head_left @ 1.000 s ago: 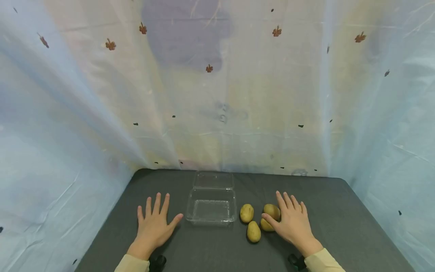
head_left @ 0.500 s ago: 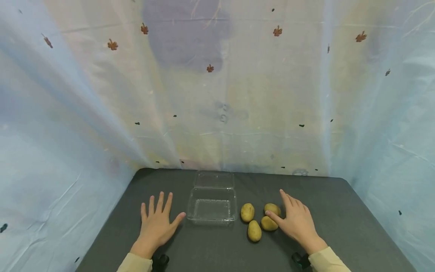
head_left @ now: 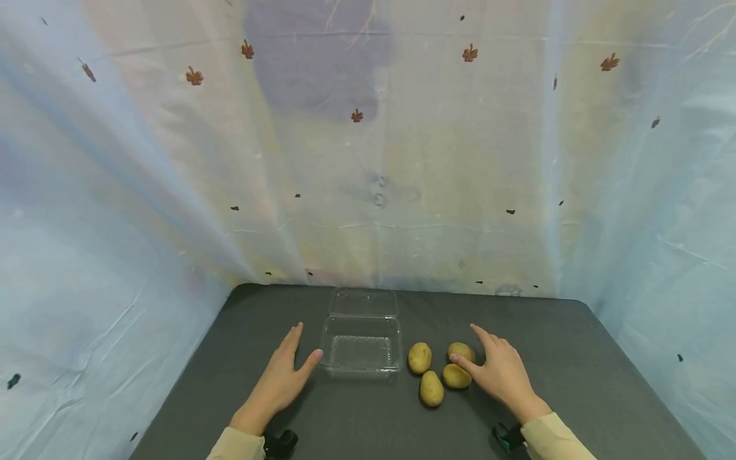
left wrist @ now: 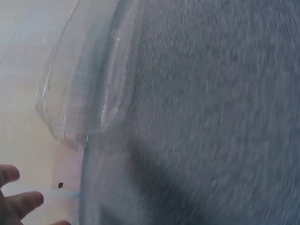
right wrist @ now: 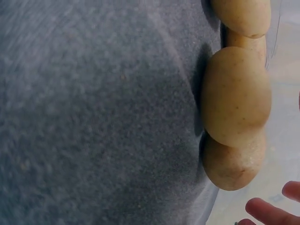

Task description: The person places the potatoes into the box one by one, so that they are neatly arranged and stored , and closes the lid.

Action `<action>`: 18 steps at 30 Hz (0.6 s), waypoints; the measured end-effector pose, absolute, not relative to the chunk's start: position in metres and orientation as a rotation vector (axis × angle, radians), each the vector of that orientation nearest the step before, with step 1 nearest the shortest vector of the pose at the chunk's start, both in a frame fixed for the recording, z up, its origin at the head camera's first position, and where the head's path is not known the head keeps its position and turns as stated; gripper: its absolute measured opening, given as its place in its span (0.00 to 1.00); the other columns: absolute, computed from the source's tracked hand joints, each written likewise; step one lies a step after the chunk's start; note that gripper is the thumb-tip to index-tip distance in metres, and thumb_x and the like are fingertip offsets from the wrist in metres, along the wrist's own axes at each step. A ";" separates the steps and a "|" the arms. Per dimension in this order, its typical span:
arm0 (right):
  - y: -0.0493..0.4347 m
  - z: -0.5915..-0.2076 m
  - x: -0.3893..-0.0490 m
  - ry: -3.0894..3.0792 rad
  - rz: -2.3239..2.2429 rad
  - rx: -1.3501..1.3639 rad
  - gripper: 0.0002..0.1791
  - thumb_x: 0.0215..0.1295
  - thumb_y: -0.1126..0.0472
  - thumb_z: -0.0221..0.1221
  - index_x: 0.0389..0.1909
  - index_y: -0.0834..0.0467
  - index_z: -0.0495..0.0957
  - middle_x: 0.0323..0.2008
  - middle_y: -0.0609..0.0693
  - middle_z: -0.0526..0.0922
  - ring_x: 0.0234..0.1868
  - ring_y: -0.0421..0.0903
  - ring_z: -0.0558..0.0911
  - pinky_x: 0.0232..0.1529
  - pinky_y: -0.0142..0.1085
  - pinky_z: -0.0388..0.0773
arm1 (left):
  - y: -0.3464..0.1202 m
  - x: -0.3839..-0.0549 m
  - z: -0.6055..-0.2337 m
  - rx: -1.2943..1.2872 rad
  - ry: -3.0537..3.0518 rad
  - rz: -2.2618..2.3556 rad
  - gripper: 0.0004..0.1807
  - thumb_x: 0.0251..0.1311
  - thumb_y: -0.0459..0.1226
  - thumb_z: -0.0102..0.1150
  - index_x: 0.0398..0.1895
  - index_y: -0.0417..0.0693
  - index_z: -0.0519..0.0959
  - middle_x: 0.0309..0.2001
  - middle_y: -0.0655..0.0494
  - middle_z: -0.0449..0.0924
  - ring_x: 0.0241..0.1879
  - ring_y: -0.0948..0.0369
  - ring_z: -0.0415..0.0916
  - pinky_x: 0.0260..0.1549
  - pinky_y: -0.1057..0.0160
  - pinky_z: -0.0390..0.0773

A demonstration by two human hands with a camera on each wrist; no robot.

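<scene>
Clear plastic clamshell box [head_left: 361, 350] gapes at lower centre, near your straight-fingered, empty left hand [head_left: 278, 380]; your right hand [head_left: 501, 372], relaxed, empty, is beside four smooth oval potatoes [head_left: 456, 377], right of centre. Leaf-printed sheeting [head_left: 402, 153] backs the grainy grey table [head_left: 356, 418].

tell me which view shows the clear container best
The head view: the clear container shows whole, lid open. The left wrist view has only part, cut off at the top edge; the right wrist view shows none that I can make out.
</scene>
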State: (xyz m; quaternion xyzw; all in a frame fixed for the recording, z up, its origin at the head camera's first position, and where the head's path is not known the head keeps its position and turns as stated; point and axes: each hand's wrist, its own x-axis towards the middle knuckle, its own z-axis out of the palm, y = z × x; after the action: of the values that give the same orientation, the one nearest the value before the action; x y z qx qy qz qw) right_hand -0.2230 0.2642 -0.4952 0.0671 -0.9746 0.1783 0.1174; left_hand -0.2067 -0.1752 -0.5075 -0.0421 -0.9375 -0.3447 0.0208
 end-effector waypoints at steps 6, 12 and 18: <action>0.266 -0.500 -0.227 -2.854 0.575 0.235 0.49 0.54 0.26 0.57 0.69 0.55 0.66 0.50 0.57 0.81 0.51 0.60 0.78 0.54 0.63 0.65 | -0.168 -0.207 -0.513 -0.167 -2.784 -1.349 0.46 0.63 0.66 0.46 0.78 0.61 0.42 0.76 0.46 0.45 0.71 0.43 0.50 0.64 0.38 0.57; 0.267 -0.503 -0.232 -2.866 0.628 0.266 0.46 0.55 0.27 0.58 0.68 0.52 0.67 0.51 0.55 0.81 0.52 0.59 0.77 0.54 0.64 0.63 | -0.160 -0.207 -0.519 -0.195 -2.660 -1.599 0.43 0.65 0.60 0.50 0.77 0.61 0.45 0.74 0.44 0.49 0.68 0.41 0.58 0.60 0.43 0.66; 0.266 -0.503 -0.234 -2.902 0.745 0.304 0.43 0.57 0.32 0.60 0.68 0.52 0.67 0.53 0.55 0.80 0.55 0.59 0.74 0.53 0.61 0.69 | -0.154 -0.207 -0.527 -0.209 -2.585 -1.766 0.40 0.68 0.51 0.54 0.77 0.56 0.48 0.73 0.42 0.53 0.65 0.42 0.62 0.59 0.47 0.69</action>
State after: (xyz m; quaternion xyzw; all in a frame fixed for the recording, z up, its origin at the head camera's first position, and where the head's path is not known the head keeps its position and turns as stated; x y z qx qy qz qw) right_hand -0.2342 0.2664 -0.5032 0.1006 -0.9616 0.2469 0.0650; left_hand -0.2074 -0.1538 -0.5272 -0.0666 -0.8238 -0.5630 0.0020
